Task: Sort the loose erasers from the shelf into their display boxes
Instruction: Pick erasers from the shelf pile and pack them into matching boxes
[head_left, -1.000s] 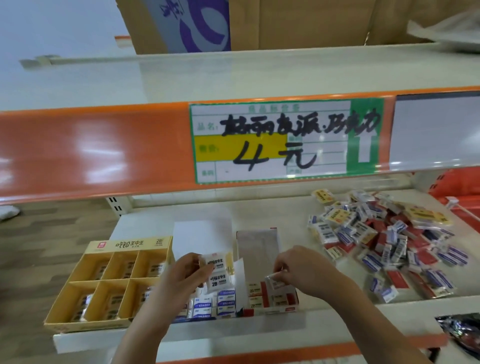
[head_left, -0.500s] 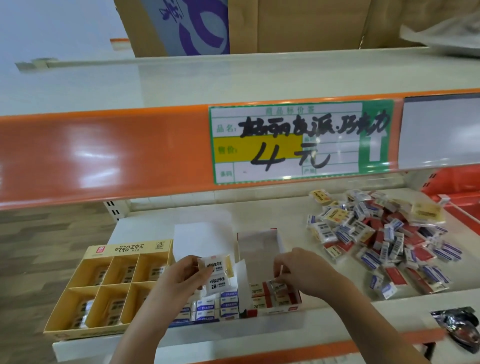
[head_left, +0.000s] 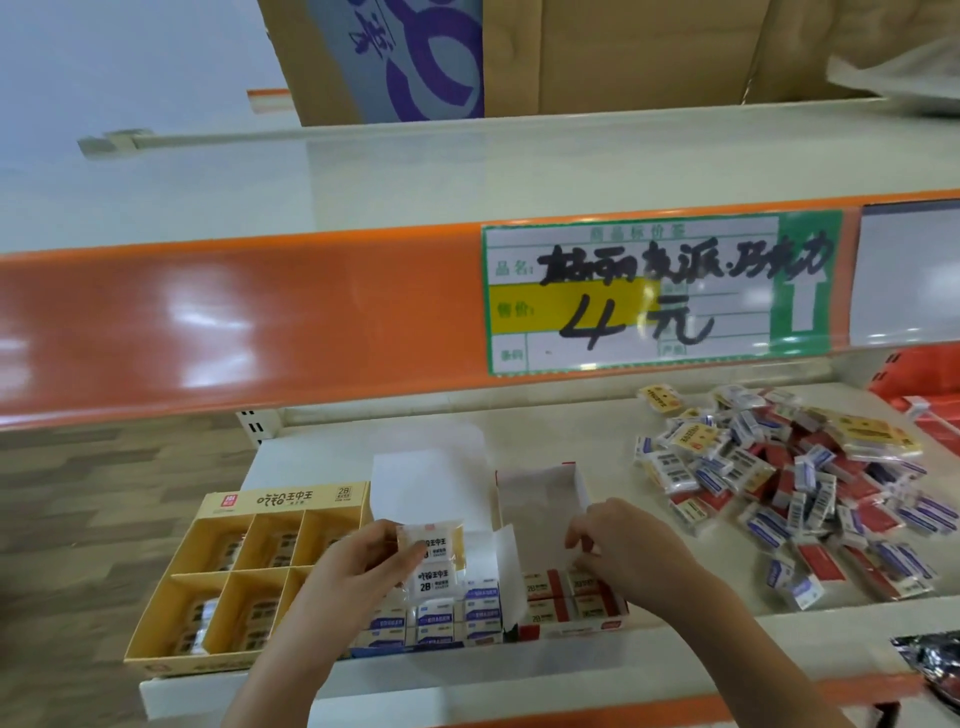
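- Left hand (head_left: 358, 571) pinches a wrapped eraser pack (head_left: 432, 564) above the blue box (head_left: 441, 621).
- Right hand (head_left: 618, 553) fingers curled inside the red box (head_left: 566, 605); its hold cannot be told.
- Loose erasers (head_left: 779, 483) heaped on the shelf (head_left: 561, 431), right.
- Yellow box (head_left: 228, 577) far left.

Both forearms are bare to the frame edge, with no sleeves, rings or watch showing.
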